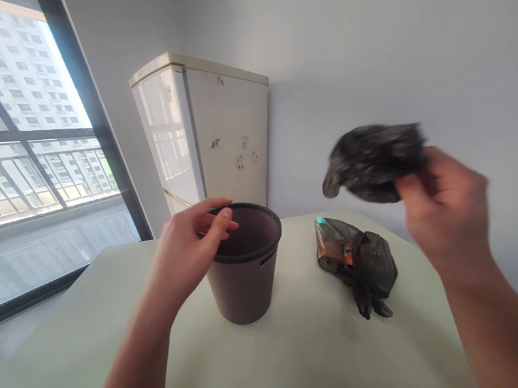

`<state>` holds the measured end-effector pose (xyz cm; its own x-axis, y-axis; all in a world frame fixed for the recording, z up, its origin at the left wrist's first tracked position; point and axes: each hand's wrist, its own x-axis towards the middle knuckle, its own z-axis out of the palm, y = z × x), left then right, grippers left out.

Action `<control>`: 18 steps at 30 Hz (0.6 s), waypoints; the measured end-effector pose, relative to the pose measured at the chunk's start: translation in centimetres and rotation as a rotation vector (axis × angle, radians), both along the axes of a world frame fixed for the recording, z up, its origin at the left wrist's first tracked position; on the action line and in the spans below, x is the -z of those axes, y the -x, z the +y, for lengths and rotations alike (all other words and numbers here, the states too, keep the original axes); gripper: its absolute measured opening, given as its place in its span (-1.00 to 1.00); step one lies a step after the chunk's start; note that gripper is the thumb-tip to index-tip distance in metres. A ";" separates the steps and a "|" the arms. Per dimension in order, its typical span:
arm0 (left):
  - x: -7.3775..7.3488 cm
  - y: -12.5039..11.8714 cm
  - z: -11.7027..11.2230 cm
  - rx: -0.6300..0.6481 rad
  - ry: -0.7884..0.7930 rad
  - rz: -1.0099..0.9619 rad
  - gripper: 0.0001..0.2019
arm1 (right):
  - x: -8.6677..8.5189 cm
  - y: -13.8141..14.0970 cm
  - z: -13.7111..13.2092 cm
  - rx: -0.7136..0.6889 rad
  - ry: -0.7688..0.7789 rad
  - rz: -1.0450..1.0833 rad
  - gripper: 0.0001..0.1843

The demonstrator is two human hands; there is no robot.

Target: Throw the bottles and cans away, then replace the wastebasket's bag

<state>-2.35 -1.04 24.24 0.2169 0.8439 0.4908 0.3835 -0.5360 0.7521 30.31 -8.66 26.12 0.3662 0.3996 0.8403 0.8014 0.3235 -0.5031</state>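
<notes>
My right hand (447, 205) is closed on a crumpled black plastic bag (373, 161), raised in the air to the right and slightly blurred by motion. At the left side of a brown trash bin (243, 292) with a dark rim is my left hand (197, 237). Its fingers are loosely bent and apart over the rim, with nothing in them; whether they touch it I cannot tell. A tied black plastic garbage bag (375, 264) lies to the right of the bin, below the raised bag. Through its thin film show a teal cap and something orange.
The pale green table (279, 376) carries the bin and the tied bag. Behind it stands a white refrigerator (232, 125) with rusty patches. A plain wall (362, 37) runs along the right, and a dark-framed window (20, 134) is at the left.
</notes>
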 end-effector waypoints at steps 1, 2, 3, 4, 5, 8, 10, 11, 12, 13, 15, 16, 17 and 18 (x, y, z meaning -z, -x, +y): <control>-0.1 -0.2 -0.3 0.027 -0.006 -0.008 -0.56 | -0.2 1.7 0.5 -0.190 0.045 0.030 -0.91; -0.1 -0.4 -0.5 0.049 -0.018 -0.014 -0.52 | -0.3 3.3 1.1 -0.372 0.080 0.073 -0.89; -0.2 -0.5 -0.8 0.063 -0.038 -0.020 -0.47 | -0.3 4.9 1.6 -0.528 0.129 0.119 -0.86; -0.3 -0.7 -1.1 0.068 -0.060 -0.026 -0.44 | -0.2 6.3 2.1 -0.644 0.171 0.153 -0.83; -0.4 -0.9 -1.3 0.071 -0.080 -0.033 -0.43 | -0.1 7.5 2.5 -0.722 0.204 0.170 -0.81; -0.5 -1.0 -1.5 0.082 -0.121 -0.063 -0.66 | 0.3 9.9 3.8 -0.871 0.277 0.204 -0.76; -0.5 -0.8 -1.4 0.071 -0.131 -0.110 -0.80 | 0.7 10.4 4.5 -0.914 0.299 0.282 -0.70; -0.5 -0.5 -1.3 0.048 -0.138 -0.139 -0.80 | 1.0 10.4 4.8 -0.906 0.298 0.331 -0.68; -0.6 -0.2 -1.2 0.014 -0.148 -0.165 -0.80 | 1.1 10.2 5.0 -0.884 0.287 0.375 -0.68; -0.6 0.1 -1.0 -0.025 -0.161 -0.177 -0.79 | 1.3 10.0 5.2 -0.848 0.270 0.404 -0.69; -0.7 0.8 -0.6 -0.096 -0.193 -0.167 -0.77 | 1.4 9.3 5.2 -0.733 0.230 0.400 -0.71; -0.8 1.3 -0.3 -0.118 -0.206 -0.160 -0.77 | 1.3 8.9 5.1 -0.655 0.219 0.365 -0.71; -0.8 1.7 0.0 -0.132 -0.214 -0.162 -0.76 | 1.2 8.5 5.0 -0.570 0.216 0.317 -0.71; -0.9 2.1 0.2 -0.142 -0.217 -0.175 -0.74 | 1.1 8.0 4.8 -0.480 0.214 0.266 -0.72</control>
